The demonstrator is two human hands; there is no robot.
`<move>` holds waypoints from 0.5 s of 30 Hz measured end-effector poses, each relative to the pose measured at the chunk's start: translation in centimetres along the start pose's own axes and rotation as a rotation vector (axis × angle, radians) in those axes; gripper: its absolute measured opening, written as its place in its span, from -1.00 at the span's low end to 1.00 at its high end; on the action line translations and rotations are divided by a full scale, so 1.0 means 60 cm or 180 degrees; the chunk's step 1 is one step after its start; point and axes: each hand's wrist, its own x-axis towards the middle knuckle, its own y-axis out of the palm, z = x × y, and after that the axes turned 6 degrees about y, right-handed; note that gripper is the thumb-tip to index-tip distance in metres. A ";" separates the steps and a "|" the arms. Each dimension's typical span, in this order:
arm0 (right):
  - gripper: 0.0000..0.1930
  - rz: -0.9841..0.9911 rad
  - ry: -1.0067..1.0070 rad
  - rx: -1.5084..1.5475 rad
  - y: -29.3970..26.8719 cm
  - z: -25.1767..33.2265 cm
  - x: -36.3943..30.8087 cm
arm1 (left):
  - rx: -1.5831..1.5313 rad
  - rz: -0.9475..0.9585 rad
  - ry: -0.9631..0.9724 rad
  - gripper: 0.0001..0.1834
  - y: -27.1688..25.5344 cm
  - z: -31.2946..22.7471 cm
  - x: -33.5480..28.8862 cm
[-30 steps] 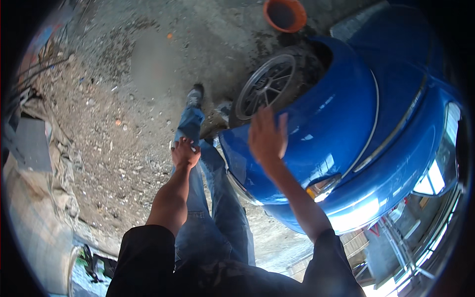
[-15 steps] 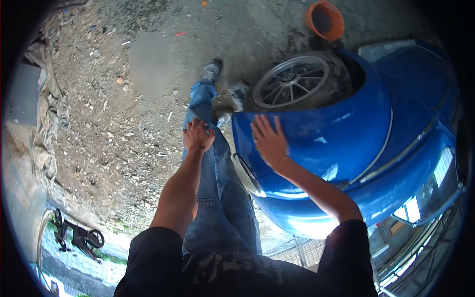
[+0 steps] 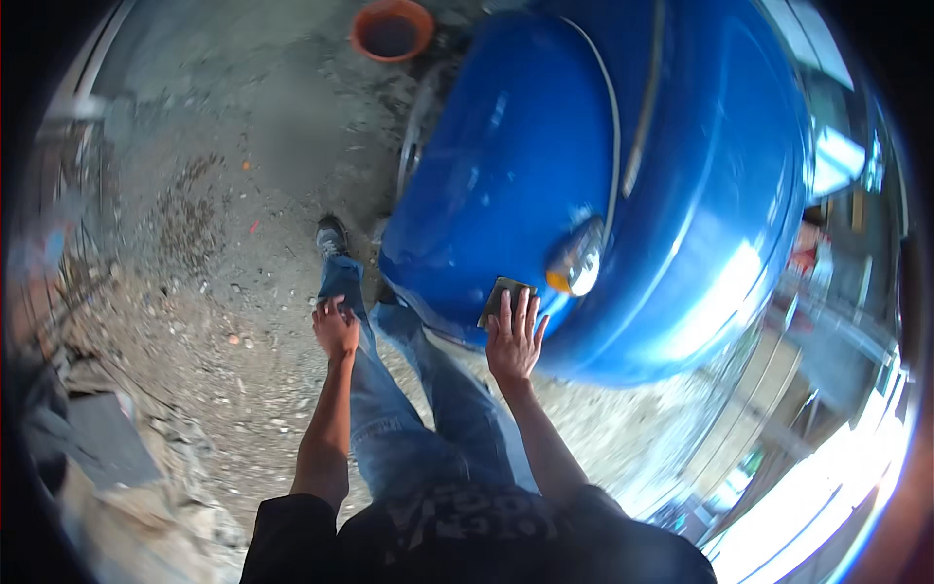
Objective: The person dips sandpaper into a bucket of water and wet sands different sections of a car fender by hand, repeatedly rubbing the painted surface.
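Observation:
Under the fingers of my right hand [image 3: 513, 341] is a dark, square piece of sandpaper [image 3: 499, 297], pressed to the lower edge of a blue car fender [image 3: 477, 195]. The fingers lie nearly straight over it, and its far corner shows past the fingertips. Just beyond, to the right, a lamp [image 3: 581, 261] with an orange and clear lens is set in the bodywork. My left hand [image 3: 336, 329] rests on my left leg in blue jeans, fingers apart and slightly bent, with nothing in it.
An orange bucket [image 3: 420, 21] stands on the ground beyond the fender. Gravel and dirt [image 3: 229, 341] cover the ground at left. A grey panel [image 3: 112, 443] lies by crumpled cloth at the lower left. The blue hood [image 3: 715, 195] curves off to the right.
My view has swung toward the car's front, bringing the lamp into sight. My right hand now lies nearer the fender's lower edge, with the sandpaper showing under it. My left hand stays on the leg.

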 end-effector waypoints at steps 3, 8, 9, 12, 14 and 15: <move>-0.38 -0.0072 0.1049 0.0190 0.044 -0.007 -0.074 | -0.0601 -0.0571 0.1101 -0.67 -0.070 -0.121 0.045; -0.37 0.0143 0.2956 0.1246 0.066 0.011 -0.081 | -0.1117 -0.0692 0.2498 -0.70 -0.159 -0.412 0.111; -0.38 -0.0450 0.2878 0.2057 0.080 0.015 -0.076 | -0.1159 -0.0631 0.2803 -0.67 -0.172 -0.473 0.114; -0.38 -0.1036 0.2763 0.3034 0.075 0.049 -0.056 | -0.0755 -0.0665 0.3594 -0.64 -0.172 -0.602 0.146; -0.39 -0.0892 0.2161 0.2538 0.059 0.064 -0.039 | -0.0444 -0.0673 0.3779 -0.62 -0.153 -0.666 0.175; -0.40 -0.0886 0.2171 0.2501 0.055 0.062 -0.033 | -0.0108 -0.1016 0.3848 -0.60 -0.139 -0.681 0.195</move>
